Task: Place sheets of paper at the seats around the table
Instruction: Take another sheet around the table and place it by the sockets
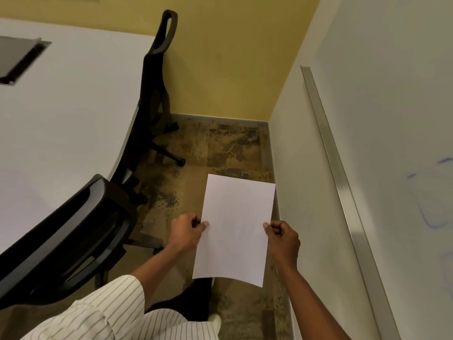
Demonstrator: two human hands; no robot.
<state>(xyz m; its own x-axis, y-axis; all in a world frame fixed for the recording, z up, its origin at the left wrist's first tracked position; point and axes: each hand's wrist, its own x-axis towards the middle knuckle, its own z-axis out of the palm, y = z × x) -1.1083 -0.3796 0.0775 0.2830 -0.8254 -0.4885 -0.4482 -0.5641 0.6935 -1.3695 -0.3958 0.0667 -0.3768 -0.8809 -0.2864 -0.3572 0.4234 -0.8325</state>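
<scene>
I hold white paper [236, 229] flat in front of me over the floor, between the table and the wall. My left hand [187, 230] pinches its left edge and my right hand [282, 238] pinches its right edge. Whether it is one sheet or a thin stack, I cannot tell. The white table [73, 114] lies to my left. A faint white sheet [22, 200] lies on the table near its front edge, by the nearest seat.
Two black office chairs stand at the table's right side, the near chair [66, 236] beside my left arm and the far chair [157, 77] further on. A whiteboard [392, 119] with a metal rail lines the right wall. The patterned floor [220, 148] forms a narrow aisle ending at a yellow wall.
</scene>
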